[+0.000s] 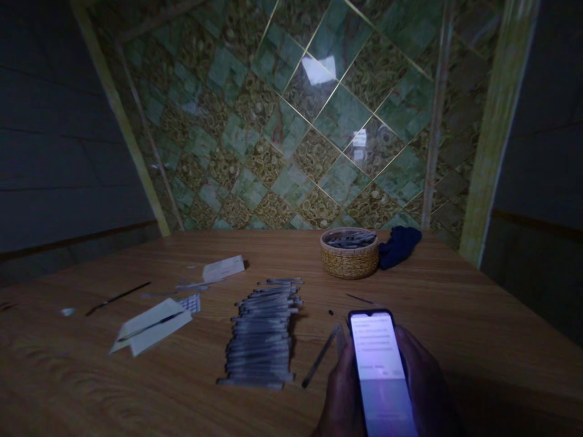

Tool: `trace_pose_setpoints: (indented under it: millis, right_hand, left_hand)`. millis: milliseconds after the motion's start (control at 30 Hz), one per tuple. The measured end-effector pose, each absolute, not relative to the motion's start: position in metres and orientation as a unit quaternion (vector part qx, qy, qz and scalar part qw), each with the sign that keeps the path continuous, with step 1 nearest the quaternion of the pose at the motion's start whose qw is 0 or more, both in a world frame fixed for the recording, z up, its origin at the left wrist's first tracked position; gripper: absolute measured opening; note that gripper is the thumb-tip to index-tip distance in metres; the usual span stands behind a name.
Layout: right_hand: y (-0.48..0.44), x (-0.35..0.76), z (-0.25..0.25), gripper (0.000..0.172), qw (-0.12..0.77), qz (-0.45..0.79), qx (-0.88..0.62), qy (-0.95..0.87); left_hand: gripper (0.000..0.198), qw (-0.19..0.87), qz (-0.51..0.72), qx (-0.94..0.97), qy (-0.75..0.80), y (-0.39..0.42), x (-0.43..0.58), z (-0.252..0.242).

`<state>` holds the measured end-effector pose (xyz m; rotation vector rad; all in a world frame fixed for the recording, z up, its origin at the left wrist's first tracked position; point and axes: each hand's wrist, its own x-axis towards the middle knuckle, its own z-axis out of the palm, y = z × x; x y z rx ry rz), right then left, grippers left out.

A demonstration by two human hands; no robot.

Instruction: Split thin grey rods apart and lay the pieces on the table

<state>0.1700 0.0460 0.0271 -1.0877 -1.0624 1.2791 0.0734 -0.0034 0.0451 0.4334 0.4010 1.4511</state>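
Observation:
A lit smartphone (380, 364) is held upright at the lower right, its screen bright with blurred text. My left hand (339, 394) grips its left edge, and my right hand (426, 388) wraps round its right edge. Just left of the phone a single pen (320, 357) lies slanted on the table, partly hidden near my left hand. Further left, a long stack of pens (262, 334) is laid side by side in a column. Beyond the phone, a thin dark refill-like stick (361, 299) and a small black piece (330, 312) rest on the wood.
A woven basket (349, 261) full of pens stands at the back right, with dark blue cloth (399, 246) beside it. Folded paper (152, 325), a small paper box (224, 267) and a dark stick (118, 298) lie on the left of the wooden table (478, 321). A tiled wall (291, 133) rises behind.

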Motion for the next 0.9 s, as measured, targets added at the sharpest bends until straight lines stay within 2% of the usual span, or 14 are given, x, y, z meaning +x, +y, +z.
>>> trace_pose_setpoints:
  millis: [200, 500, 667, 900]
  right_hand:
    - [0.045, 0.169, 0.031, 0.045, 0.55, 0.533, -0.464, -0.446]
    - [0.04, 0.171, 0.041, 0.055, 0.537, 0.553, -0.445, -0.455]
    - [0.043, 0.17, 0.037, 0.053, 0.541, 0.548, -0.451, -0.451]
    - [0.042, 0.17, 0.036, 0.054, 0.555, 0.544, -0.458, -0.433]
  left_hand:
    - [0.051, 0.766, 0.602, 0.135, 0.182, 0.005, 0.076, 0.034]
    - [0.047, 0.751, 0.61, 0.169, 0.19, -0.001, 0.076, 0.057]
    - [0.042, 0.753, 0.614, 0.15, 0.186, -0.001, 0.078, 0.058]
    - [0.045, 0.76, 0.604, 0.157, 0.183, 0.0, 0.078, 0.056]
